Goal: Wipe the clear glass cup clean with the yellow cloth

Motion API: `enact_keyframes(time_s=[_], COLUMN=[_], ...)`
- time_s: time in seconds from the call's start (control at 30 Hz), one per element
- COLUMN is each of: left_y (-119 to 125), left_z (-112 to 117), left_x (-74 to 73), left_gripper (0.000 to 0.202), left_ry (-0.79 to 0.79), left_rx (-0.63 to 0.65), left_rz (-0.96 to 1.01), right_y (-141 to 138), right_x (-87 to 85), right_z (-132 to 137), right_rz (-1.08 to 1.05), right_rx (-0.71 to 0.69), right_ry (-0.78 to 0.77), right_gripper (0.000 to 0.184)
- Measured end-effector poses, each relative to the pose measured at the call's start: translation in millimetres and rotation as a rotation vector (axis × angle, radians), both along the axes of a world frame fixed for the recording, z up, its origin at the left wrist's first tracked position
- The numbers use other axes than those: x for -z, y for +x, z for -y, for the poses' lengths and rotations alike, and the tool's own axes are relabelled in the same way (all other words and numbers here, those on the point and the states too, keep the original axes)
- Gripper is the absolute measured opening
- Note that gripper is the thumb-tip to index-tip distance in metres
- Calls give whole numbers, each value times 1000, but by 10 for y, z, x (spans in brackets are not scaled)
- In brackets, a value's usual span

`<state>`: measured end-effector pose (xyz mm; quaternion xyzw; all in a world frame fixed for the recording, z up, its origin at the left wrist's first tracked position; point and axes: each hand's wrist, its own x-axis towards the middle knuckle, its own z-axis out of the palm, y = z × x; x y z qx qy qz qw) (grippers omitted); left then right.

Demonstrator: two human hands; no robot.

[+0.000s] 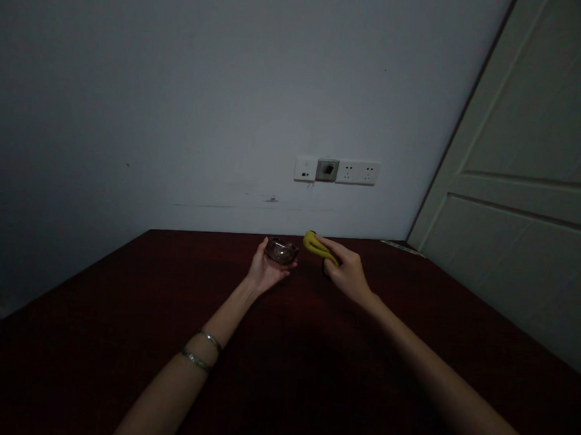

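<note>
My left hand (267, 268) reaches out over the dark red table (120, 312) and holds a small clear glass bowl (281, 251) in its palm and fingers. My right hand (348, 272) is closed around a yellow cloth (315, 245), whose end sticks out toward the bowl. The cloth and the bowl are a short gap apart. Two thin bangles (203, 349) sit on my left forearm.
A white wall stands behind the table with a row of power sockets (336, 171). A pale door (525, 191) is at the right. A thin flat item (403, 248) lies at the table's far right edge.
</note>
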<state>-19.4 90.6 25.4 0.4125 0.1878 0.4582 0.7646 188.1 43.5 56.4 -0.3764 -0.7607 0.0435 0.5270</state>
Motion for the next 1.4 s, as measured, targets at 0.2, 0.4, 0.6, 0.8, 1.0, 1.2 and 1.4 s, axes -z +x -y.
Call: enact_keyframes(time_s=[0.2, 0.4, 0.6, 0.8, 1.0, 1.2, 1.4], left_y=[-35, -36, -16, -27, -11, 7, 27], left_z=[-64, -19, -49, -62, -76, -74, -40], left_x=[95, 140, 239, 289, 317, 311, 263], left_gripper=[69, 65, 71, 80, 66, 50, 46], left_ry=[-116, -170, -255, -259, -288, -301, -320], left_rx=[112, 442, 625, 695, 586, 332, 69], left_rz=[-53, -178, -32, 30, -50, -113, -126], right_y=[29, -69, -158, -243, -285, -320, -481], right_x=[-127, -327, -443, -447, -314, -131, -77], right_z=[-71, -139, -158, -237, -267, -246, -125], right_rz=[653, 1061, 1249, 1376, 1391, 1343, 1280], right_rx=[-157, -319, -526, -624, -494, -263, -100], right_ry=[355, 539, 685, 602, 452, 274, 161], right_gripper=[46, 33, 34, 33, 31, 34, 34])
